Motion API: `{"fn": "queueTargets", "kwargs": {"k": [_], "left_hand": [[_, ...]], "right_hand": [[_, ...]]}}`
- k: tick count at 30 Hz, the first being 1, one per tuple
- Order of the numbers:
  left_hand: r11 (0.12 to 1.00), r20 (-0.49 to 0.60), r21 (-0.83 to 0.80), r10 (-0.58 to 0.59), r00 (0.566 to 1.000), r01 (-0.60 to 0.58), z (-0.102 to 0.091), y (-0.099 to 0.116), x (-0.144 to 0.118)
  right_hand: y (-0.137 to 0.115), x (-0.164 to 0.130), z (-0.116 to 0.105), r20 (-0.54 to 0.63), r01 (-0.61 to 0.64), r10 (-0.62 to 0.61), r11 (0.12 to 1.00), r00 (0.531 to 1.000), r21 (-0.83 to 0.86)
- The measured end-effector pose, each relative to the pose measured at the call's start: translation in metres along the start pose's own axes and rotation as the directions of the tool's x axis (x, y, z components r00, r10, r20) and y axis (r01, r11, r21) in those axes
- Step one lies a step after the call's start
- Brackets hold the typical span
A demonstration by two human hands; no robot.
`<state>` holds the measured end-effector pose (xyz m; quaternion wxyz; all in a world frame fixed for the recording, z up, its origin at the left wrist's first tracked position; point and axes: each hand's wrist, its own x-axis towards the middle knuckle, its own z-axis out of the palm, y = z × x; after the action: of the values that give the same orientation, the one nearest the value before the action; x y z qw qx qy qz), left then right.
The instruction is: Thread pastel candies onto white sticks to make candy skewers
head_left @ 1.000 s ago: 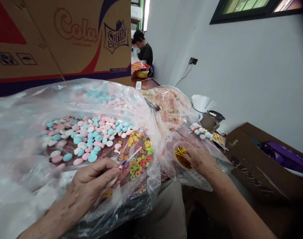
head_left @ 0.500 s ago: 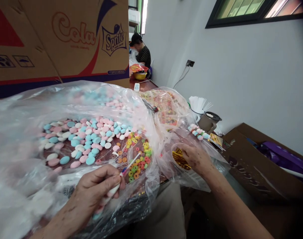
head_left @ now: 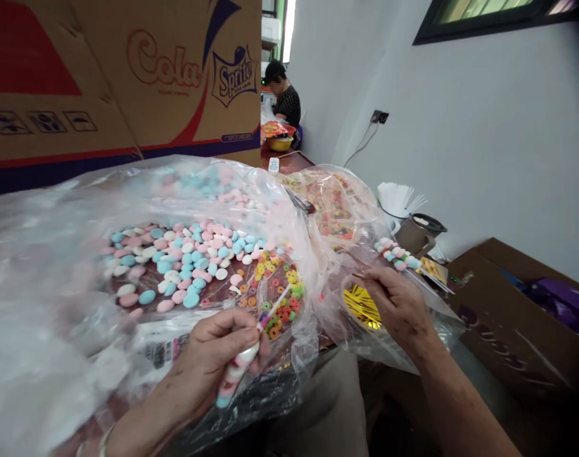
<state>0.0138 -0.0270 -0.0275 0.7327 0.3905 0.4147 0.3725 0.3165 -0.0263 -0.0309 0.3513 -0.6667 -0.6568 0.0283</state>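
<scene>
My left hand (head_left: 218,349) is closed around a wrapped candy skewer (head_left: 233,374) with pink, white and pale blue pieces. The skewer's white stick (head_left: 280,300) points up and right past the gathered wrapper. My right hand (head_left: 399,304) pinches a thin twist tie (head_left: 359,276), of which only a short end shows. Just below and left of these fingers, gold twist ties (head_left: 363,308) lie in a round container. Ring-shaped candies (head_left: 284,311) in yellow, green, orange and red lie beyond my left hand, beside a spread of pastel candies (head_left: 189,260).
Clear plastic bags (head_left: 46,254) surround the candies. Finished skewers (head_left: 398,255) lie at the right, near a lidded brown jug (head_left: 418,235) and white sticks (head_left: 399,198). A large carton (head_left: 175,120) stands behind, another box (head_left: 513,343) at right. A person (head_left: 287,101) sits farther back.
My right hand has lifted from the container of twist ties and now holds one. My left hand has tilted the skewer, showing more of its wrapped candy. The view has shifted slightly left.
</scene>
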Motion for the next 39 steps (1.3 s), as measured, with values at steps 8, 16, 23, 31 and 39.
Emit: {"fn": "queueTargets", "kwargs": {"k": [8, 16, 23, 31, 39], "left_hand": [[0.995, 0.038, -0.093, -0.020, 0.999, 0.023, 0.019, -0.002, 0.007], [1.000, -0.102, -0.028, 0.012, 0.995, -0.015, 0.010, -0.010, 0.006], [0.998, -0.138, 0.012, 0.058, 0.989, -0.057, 0.007, -0.011, 0.009], [0.986, -0.153, 0.164, 0.057, 0.987, -0.031, 0.007, 0.003, 0.013], [0.906, 0.257, 0.413, -0.216, 0.942, 0.095, -0.015, 0.033, 0.022]], "right_hand": [[-0.108, -0.025, 0.055, 0.314, -0.107, -0.075, 0.845, 0.946, 0.524], [-0.112, -0.025, 0.062, 0.419, -0.178, -0.102, 0.797, 0.902, 0.578], [-0.110, -0.031, 0.063, 0.303, -0.025, -0.149, 0.863, 0.941, 0.504], [-0.110, -0.031, 0.070, 0.018, 0.623, -0.624, 0.780, 0.782, -0.054], [-0.104, -0.010, 0.067, 0.125, 0.920, -0.918, 0.387, 0.377, 0.062]]}}
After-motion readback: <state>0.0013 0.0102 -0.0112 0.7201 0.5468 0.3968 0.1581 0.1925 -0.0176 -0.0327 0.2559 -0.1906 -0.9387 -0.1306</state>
